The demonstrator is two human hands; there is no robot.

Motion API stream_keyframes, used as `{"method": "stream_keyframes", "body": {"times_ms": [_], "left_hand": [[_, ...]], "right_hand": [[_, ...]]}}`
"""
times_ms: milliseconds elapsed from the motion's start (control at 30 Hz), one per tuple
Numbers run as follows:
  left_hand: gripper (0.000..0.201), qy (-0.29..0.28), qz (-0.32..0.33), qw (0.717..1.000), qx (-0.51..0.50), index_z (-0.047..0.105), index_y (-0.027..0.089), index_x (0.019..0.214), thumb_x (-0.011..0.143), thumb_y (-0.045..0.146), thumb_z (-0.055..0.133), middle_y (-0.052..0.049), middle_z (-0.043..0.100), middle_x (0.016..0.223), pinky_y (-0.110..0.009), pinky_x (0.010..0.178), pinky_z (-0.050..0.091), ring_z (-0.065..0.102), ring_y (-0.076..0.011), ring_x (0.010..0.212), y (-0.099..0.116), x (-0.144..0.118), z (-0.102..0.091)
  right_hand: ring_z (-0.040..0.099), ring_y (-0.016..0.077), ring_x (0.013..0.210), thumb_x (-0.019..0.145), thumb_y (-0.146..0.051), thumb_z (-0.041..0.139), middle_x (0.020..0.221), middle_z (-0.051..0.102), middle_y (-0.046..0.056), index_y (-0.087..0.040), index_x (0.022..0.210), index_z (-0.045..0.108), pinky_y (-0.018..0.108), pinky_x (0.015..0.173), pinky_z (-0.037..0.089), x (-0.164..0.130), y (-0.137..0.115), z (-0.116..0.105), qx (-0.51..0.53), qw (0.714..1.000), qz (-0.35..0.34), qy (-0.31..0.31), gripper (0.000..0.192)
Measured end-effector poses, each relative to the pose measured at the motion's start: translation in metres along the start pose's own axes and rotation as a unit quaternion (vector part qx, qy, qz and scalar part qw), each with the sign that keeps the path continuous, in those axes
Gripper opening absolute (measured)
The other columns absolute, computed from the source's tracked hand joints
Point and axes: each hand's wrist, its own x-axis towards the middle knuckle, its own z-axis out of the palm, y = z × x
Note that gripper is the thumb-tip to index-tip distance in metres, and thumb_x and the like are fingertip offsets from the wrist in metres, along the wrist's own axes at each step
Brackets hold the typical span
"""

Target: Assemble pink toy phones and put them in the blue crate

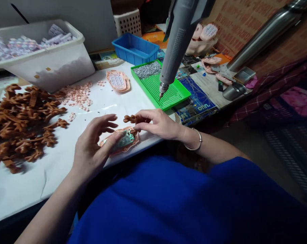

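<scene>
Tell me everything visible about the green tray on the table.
The green tray is a flat, shallow rectangle of bright plastic with a low rim, its floor a grid of small holes. It lies turned at an angle on the table, just beyond the right hand. A heap of small silvery screws fills its far end. The grey power screwdriver hangs over it, tip just above the near part.

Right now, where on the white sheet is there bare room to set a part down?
Bare sheet near the front edge, below the brown parts pile and beside the left hand. Another strip runs between the pink bits and the green tray. Crowded: the left side under the pile, and around the pink shell that both hands work, right hand included.
</scene>
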Motion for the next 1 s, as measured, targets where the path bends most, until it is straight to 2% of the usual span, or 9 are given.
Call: {"method": "stream_keyframes", "body": {"times_ms": [133, 300, 433, 500, 567, 633, 733, 833, 1000], "left_hand": [[0.044, -0.025, 0.108, 0.986, 0.124, 0.059, 0.023, 0.124, 0.085, 0.041, 0.071, -0.01, 0.067, 0.118, -0.04, 0.093, 0.054, 0.063, -0.0257, 0.11, -0.021, -0.01, 0.006], [0.028, -0.021, 0.077, 0.985, 0.154, 0.065, 0.025, 0.111, 0.088, 0.04, 0.068, -0.009, 0.07, 0.112, -0.043, 0.089, 0.054, 0.066, -0.0257, 0.102, -0.017, -0.015, 0.01], [0.03, -0.016, -0.048, 0.998, 0.032, 0.066, 0.025, 0.109, 0.087, 0.045, 0.068, -0.004, 0.075, 0.1, -0.038, 0.083, 0.057, 0.07, -0.0223, 0.089, 0.003, -0.008, 0.011], [0.025, -0.014, -0.103, 0.993, -0.047, 0.067, 0.024, 0.106, 0.088, 0.04, 0.067, -0.002, 0.075, 0.097, -0.033, 0.079, 0.058, 0.071, -0.0189, 0.084, 0.009, -0.005, 0.01], [0.019, -0.011, -0.092, 0.994, -0.049, 0.066, 0.022, 0.103, 0.087, 0.034, 0.067, -0.001, 0.075, 0.095, -0.029, 0.079, 0.058, 0.071, -0.0168, 0.083, 0.012, -0.002, 0.009], [0.02, -0.017, -0.027, 0.999, 0.021, 0.064, 0.023, 0.107, 0.088, 0.029, 0.065, -0.001, 0.075, 0.093, -0.027, 0.077, 0.057, 0.071, -0.0162, 0.082, 0.01, 0.002, 0.007], [0.021, -0.042, 0.102, 0.984, 0.137, 0.058, 0.023, 0.113, 0.092, 0.023, 0.057, -0.002, 0.074, 0.09, -0.028, 0.071, 0.055, 0.071, -0.0175, 0.078, 0.008, 0.009, 0.006], [0.021, -0.066, 0.176, 0.967, 0.173, 0.056, 0.023, 0.114, 0.094, 0.02, 0.052, -0.002, 0.074, 0.088, -0.03, 0.071, 0.053, 0.07, -0.0188, 0.076, 0.009, 0.015, 0.008], [0.043, -0.079, 0.149, 0.975, 0.142, 0.047, 0.022, 0.135, 0.095, 0.032, 0.057, -0.007, 0.072, 0.107, -0.032, 0.082, 0.054, 0.069, -0.0218, 0.095, 0.004, 0.014, 0.007]], "right_hand": [[0.053, 0.0062, 0.059, 0.081, -0.02, 0.067, 0.066, 0.06, -0.007, -0.014, 0.106, 0.054, 0.018, 0.059, 0.042, -0.004, 0.01, 0.005, 0.201, 0.961, 0.187, -0.029, 0.029], [0.055, 0.0054, 0.057, 0.074, -0.019, 0.07, 0.069, 0.06, -0.008, -0.017, 0.101, 0.048, 0.017, 0.054, 0.044, -0.002, 0.013, 0.011, 0.303, 0.933, 0.193, 0.007, 0.034], [0.064, 0.0075, 0.07, 0.074, -0.023, 0.072, 0.083, 0.063, -0.005, -0.021, 0.094, 0.04, 0.02, 0.064, 0.054, 0.0, 0.002, 0.017, 0.353, 0.923, 0.15, 0.04, 0.038], [0.064, 0.0079, 0.075, 0.075, -0.024, 0.072, 0.086, 0.063, -0.004, -0.021, 0.094, 0.041, 0.021, 0.068, 0.055, 0.0, -0.003, 0.017, 0.326, 0.936, 0.126, 0.043, 0.036], [0.062, 0.0086, 0.076, 0.078, -0.025, 0.07, 0.086, 0.062, -0.002, -0.02, 0.095, 0.045, 0.022, 0.07, 0.052, -0.001, -0.006, 0.012, 0.226, 0.969, 0.095, 0.038, 0.03], [0.059, 0.0102, 0.077, 0.081, -0.023, 0.067, 0.085, 0.061, 0.0, -0.018, 0.089, 0.051, 0.025, 0.074, 0.05, -0.001, -0.008, 0.002, 0.061, 0.997, 0.041, 0.018, 0.019], [0.055, 0.0131, 0.082, 0.082, -0.023, 0.069, 0.093, 0.062, 0.004, -0.016, 0.092, 0.058, 0.028, 0.078, 0.047, -0.001, -0.01, -0.013, -0.121, 0.992, -0.04, -0.017, 0.017], [0.057, 0.015, 0.086, 0.087, -0.029, 0.068, 0.099, 0.063, 0.006, -0.014, 0.104, 0.062, 0.028, 0.078, 0.045, -0.001, -0.014, -0.02, -0.168, 0.98, -0.067, -0.078, 0.023], [0.058, 0.0121, 0.08, 0.09, -0.019, 0.062, 0.086, 0.068, 0.004, -0.012, 0.09, 0.069, 0.025, 0.076, 0.041, -0.004, -0.015, -0.017, -0.11, 0.987, 0.006, -0.117, 0.01]]}}
